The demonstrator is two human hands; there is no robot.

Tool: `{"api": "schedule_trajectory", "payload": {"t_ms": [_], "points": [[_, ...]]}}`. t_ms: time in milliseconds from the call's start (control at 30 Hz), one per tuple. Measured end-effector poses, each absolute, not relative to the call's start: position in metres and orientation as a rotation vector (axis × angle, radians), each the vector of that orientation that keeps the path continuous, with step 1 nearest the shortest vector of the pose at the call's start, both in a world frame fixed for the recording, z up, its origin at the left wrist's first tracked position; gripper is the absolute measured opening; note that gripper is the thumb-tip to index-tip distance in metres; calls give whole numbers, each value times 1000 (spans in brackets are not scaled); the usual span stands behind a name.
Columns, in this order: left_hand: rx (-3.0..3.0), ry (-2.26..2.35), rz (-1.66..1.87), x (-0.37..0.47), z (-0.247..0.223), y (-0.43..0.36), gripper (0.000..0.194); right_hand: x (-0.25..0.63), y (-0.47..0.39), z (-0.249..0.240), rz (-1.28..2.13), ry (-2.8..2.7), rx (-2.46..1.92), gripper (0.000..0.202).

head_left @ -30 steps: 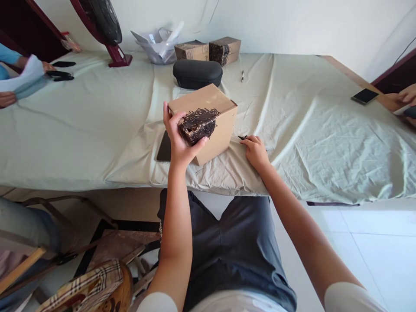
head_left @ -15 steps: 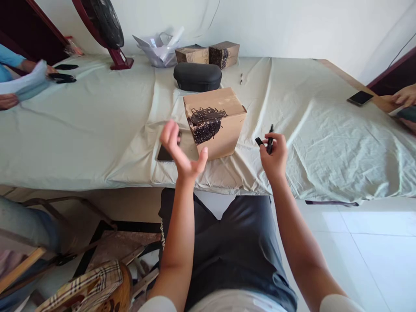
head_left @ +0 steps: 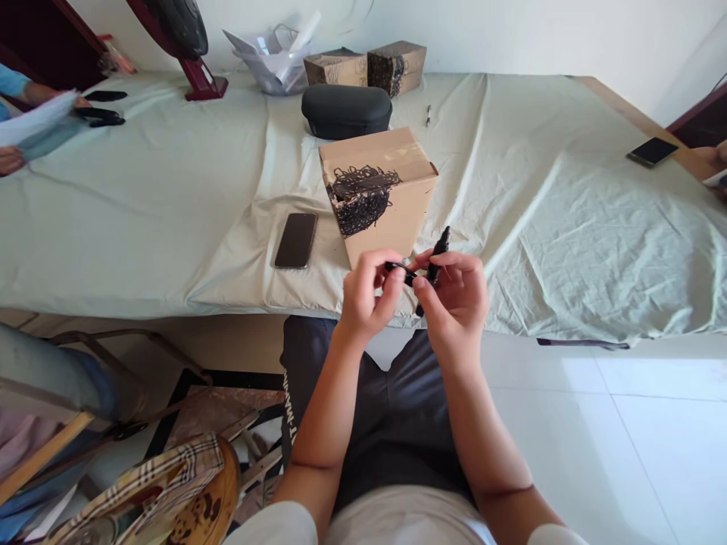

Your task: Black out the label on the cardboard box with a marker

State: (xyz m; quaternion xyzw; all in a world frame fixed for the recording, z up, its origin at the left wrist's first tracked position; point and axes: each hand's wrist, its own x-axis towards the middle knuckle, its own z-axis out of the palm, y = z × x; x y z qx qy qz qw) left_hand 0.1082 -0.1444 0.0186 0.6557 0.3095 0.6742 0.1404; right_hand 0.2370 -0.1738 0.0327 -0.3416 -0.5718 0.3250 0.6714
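My left hand (head_left: pixel 369 291) is closed, its fingers pinching a black marker cap (head_left: pixel 400 271). Close beside it, my right hand (head_left: pixel 457 295) grips a black marker (head_left: pixel 441 246) that points up and away from me. The right thumb reaches to the cap's near end, so the two hands almost meet. Just beyond them stands a cardboard box (head_left: pixel 391 212) with dense black scribble over its left corner. To the left of the box, a dark phone (head_left: pixel 296 241) lies flat on the cloth.
A black zip case (head_left: pixel 346 112) sits behind the box. Farther back are two smaller cardboard boxes (head_left: pixel 335 70), a clear plastic basket (head_left: pixel 276 68) and a fan (head_left: pixel 198 76). Another phone (head_left: pixel 652 151) lies at the right. A co-worker's hands (head_left: pixel 11 159) hold paper at far left.
My left hand has moved right and closed on the cap, which was in my right hand. The right hand has come inward and lower with the marker. The view has shifted slightly.
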Motion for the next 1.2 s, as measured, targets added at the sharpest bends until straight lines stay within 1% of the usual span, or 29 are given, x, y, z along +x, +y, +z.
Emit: {"api": "schedule_trajectory", "payload": {"t_ms": [100, 233, 367, 500, 633, 733, 900, 1200], "points": [[1576, 856, 2110, 105, 20, -145, 12, 236, -178, 22, 713, -1433, -778, 12], [1557, 817, 2089, 105, 24, -147, 14, 233, -183, 9, 754, -1509, -864, 16], [1392, 849, 2248, 108, 25, -148, 11, 232, -185, 11, 703, -1535, -923, 21], [1584, 844, 2178, 108, 26, -148, 11, 234, -184, 17, 657, -1571, -968, 17], [1732, 940, 2225, 106, 27, -148, 12, 236, -185, 20, 627, -1589, -1003, 17], [1744, 991, 2257, 105, 28, -148, 14, 236, -186, 21, 613, -1611, -1012, 16], [1833, 972, 2127, 104, 29, -149, 14, 237, -187, 23, 589, -1631, -1012, 14], [1764, 1045, 2073, 113, 24, -152, 17, 241, -187, 22, 592, -1594, -1004, 13]]}}
